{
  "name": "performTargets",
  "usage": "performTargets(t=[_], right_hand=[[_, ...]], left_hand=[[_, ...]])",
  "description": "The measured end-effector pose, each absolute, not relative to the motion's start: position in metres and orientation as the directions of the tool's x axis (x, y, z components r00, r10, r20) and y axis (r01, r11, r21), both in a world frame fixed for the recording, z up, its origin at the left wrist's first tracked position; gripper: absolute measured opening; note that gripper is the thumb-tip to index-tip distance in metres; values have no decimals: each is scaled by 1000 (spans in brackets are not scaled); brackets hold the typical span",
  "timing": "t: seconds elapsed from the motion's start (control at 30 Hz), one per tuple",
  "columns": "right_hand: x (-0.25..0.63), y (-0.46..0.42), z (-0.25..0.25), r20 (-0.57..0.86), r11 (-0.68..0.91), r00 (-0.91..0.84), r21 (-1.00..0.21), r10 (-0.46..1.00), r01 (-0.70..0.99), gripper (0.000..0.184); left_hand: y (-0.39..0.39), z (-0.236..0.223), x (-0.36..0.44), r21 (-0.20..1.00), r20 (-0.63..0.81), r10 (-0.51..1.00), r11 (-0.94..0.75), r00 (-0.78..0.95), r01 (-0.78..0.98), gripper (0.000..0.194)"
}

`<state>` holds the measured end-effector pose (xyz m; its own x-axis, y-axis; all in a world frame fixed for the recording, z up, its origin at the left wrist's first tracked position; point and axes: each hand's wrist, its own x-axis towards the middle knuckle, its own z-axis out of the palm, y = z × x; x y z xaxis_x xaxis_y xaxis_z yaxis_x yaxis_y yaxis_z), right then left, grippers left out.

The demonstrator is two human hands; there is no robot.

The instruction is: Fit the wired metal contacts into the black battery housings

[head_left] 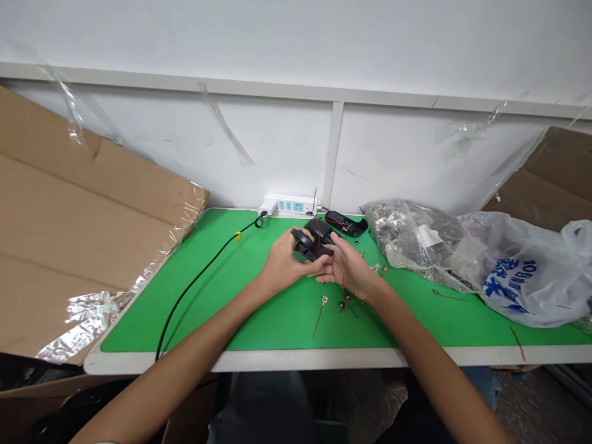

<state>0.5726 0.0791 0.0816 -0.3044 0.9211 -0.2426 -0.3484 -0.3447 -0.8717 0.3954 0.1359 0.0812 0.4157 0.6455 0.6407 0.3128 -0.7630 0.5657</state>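
My left hand and my right hand meet over the green work mat. Together they hold a black plastic housing, possibly a small battery case, with a thin red wire rising from it. Its exact shape is partly hidden by my fingers. Just beyond my hands lies a second black plastic part with red wires. Below my right hand, several small metal terminals with red wires lie scattered on the mat.
A white power strip stands at the mat's back edge, with a black cable running forward. To the right lie a clear bag of metal parts and a white printed plastic bag. Flattened cardboard covers the left side.
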Motion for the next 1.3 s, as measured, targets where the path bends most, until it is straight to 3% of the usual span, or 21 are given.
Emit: performTargets(t=[0.1,0.17,0.27,0.37,0.5,0.63,0.8,0.97,1.13,1.3], right_hand=[[586,83,83,-198,-215,-101,-956,975,-198,62],[602,86,85,-68,-53,125,-992,990,-118,61],[632,90,89,139,149,404,-989,904,7,56],[659,91,90,198,177,529,-980,825,91,47],[671,88,87,232,113,378,-944,896,311,34],[662,85,84,294,152,164,-808,942,570,18],[660,85,82,280,116,103,-666,954,737,21],[667,80,87,210,116,19,-613,978,782,19],[673,69,93,-15,53,-91,-714,996,698,11],[690,52,88,128,194,-146,-686,981,701,5]], left_hand=[[136,81,395,620,643,674,-737,365,269,36],[138,80,393,658,625,706,-706,334,260,35],[141,77,391,705,576,746,-660,334,259,36],[142,75,390,720,537,765,-635,356,280,35],[142,73,390,690,505,766,-635,397,348,38],[143,72,390,671,495,765,-637,412,378,38],[145,72,391,669,505,761,-644,408,372,35],[145,73,392,676,506,771,-633,387,376,35],[149,72,392,691,525,791,-612,316,384,36],[154,68,394,753,553,798,-602,240,267,40]])
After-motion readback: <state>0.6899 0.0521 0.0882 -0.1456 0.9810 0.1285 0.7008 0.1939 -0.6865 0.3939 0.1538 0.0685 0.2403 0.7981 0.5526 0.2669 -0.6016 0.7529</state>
